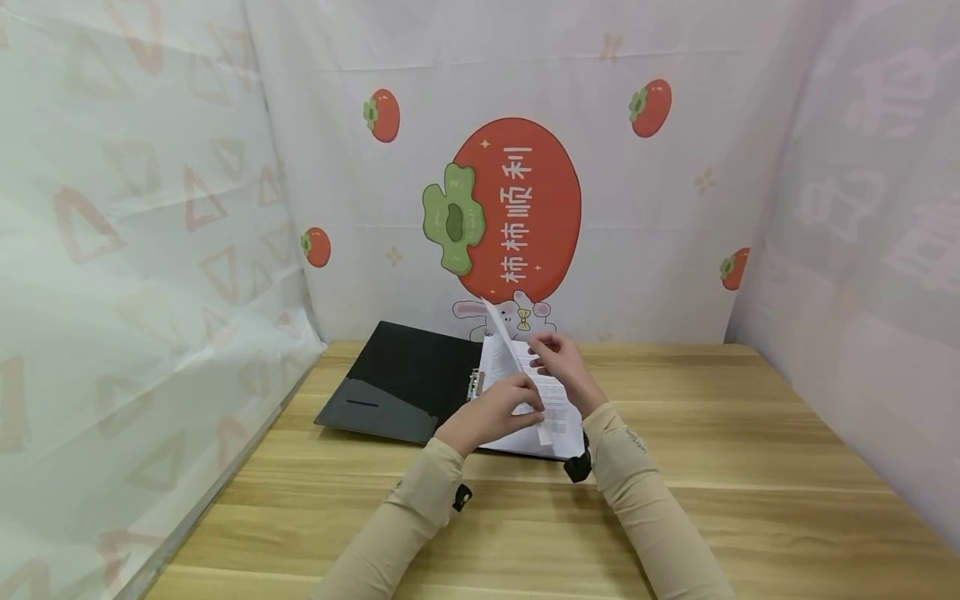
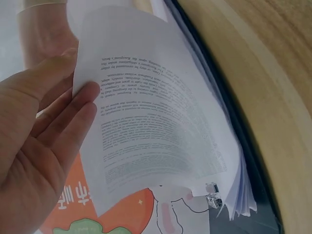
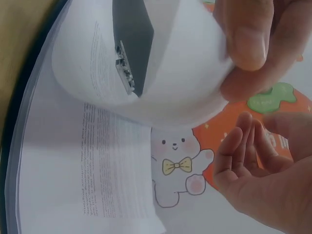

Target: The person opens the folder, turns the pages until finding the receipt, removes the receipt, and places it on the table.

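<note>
Lifted sheet (image 2: 141, 131) pinched by left hand (image 1: 498, 408), thumb against fingertips; nothing held by right hand (image 1: 561, 362), fingers loosely bent just beside sheet. Folder (image 1: 420, 358) opened; sheet apparently only part turned, not yet laid flat; stack (image 1: 557, 408) seen below fingers, metal clip (image 1: 476, 383) left of them. Free edge pointed upward, long axis run near to far, far end tilted left

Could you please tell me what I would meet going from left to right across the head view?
Triangle-patterned side cloth → black folder cover → left hand → right hand → pale-lettered side cloth.
</note>
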A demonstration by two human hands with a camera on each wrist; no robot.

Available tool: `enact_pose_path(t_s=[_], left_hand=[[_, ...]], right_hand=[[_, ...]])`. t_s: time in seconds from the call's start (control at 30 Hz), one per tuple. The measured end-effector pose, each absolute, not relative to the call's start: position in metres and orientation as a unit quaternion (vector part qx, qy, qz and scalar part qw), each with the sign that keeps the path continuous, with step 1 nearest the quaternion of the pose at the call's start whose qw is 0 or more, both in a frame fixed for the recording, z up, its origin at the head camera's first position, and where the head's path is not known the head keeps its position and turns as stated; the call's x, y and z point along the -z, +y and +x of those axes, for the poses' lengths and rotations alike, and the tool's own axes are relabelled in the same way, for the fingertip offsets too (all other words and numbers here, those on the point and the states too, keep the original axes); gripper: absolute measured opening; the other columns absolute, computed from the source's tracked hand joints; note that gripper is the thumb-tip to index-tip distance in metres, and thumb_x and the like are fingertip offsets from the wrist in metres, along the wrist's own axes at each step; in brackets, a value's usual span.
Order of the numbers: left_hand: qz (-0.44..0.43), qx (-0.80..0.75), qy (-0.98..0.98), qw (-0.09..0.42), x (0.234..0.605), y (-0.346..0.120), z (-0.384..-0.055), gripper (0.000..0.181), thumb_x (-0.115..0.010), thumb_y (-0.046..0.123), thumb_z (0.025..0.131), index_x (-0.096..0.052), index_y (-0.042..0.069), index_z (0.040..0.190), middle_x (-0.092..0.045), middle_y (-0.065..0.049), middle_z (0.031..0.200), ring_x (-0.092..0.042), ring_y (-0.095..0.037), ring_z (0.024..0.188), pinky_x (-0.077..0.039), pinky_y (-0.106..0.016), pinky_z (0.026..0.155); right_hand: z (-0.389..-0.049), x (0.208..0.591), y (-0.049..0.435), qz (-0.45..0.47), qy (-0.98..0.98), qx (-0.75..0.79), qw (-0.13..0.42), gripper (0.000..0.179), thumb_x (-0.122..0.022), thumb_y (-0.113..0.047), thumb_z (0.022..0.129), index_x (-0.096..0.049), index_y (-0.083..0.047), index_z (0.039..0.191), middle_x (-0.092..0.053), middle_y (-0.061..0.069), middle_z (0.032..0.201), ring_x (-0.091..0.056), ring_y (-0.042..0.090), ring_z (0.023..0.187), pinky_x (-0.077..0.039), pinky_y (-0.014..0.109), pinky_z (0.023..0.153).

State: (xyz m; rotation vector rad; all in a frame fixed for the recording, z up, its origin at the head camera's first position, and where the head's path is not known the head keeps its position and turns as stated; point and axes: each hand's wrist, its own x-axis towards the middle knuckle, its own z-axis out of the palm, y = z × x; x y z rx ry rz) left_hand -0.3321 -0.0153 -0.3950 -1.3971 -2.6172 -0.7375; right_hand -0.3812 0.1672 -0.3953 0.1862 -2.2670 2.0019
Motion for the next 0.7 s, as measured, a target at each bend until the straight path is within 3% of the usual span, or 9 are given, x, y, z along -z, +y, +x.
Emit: enact_pose_path(t_s=[0.13, 0.27, 0.47, 0.7], left_hand=[[-0.446, 0.247, -0.86, 0.037, 0.393, -0.018, -0.334, 0.011, -0.075, 0.013, 0.1, -0.08, 0.005, 0.106, -0.064, -0.004, 0.108, -0.064, -0.023, 0.104, -0.058, -0.032, 0.091], [-0.434, 0.246, -0.866, 0.043, 0.389, -0.02, -0.334, 0.009, -0.076, 0.011, 0.099, -0.081, 0.004, 0.103, -0.066, -0.004, 0.107, -0.063, -0.021, 0.103, -0.057, -0.033, 0.089], [-0.424, 0.236, -0.873, 0.052, 0.385, -0.025, -0.337, 0.011, -0.076, 0.006, 0.098, -0.082, 0.002, 0.106, -0.068, -0.004, 0.107, -0.064, -0.019, 0.105, -0.055, -0.032, 0.092], [-0.396, 0.228, -0.887, 0.064, 0.381, -0.036, -0.341, 0.01, -0.077, 0.008, 0.097, -0.082, 0.003, 0.104, -0.068, -0.004, 0.105, -0.064, -0.019, 0.1, -0.055, -0.028, 0.085]], right_hand=[[-0.383, 0.398, 0.173, 0.049, -0.753, -0.654, 0.05, 0.038, -0.06, -0.028, 0.109, -0.061, 0.005, 0.129, -0.066, 0.02, 0.12, -0.069, 0.022, 0.092, -0.056, 0.029, 0.079], [-0.387, 0.4, 0.179, 0.034, -0.759, -0.649, 0.048, 0.038, -0.061, -0.03, 0.109, -0.062, 0.002, 0.129, -0.065, 0.021, 0.122, -0.068, 0.018, 0.089, -0.057, 0.034, 0.083], [-0.389, 0.4, 0.183, 0.017, -0.759, -0.649, 0.041, 0.036, -0.062, -0.031, 0.108, -0.063, -0.001, 0.126, -0.061, 0.027, 0.13, -0.069, 0.026, 0.096, -0.056, 0.047, 0.093], [-0.39, 0.404, 0.188, 0.018, -0.763, -0.646, 0.033, 0.035, -0.059, -0.026, 0.11, -0.062, 0.004, 0.127, -0.063, 0.025, 0.126, -0.069, 0.027, 0.097, -0.057, 0.04, 0.087]])
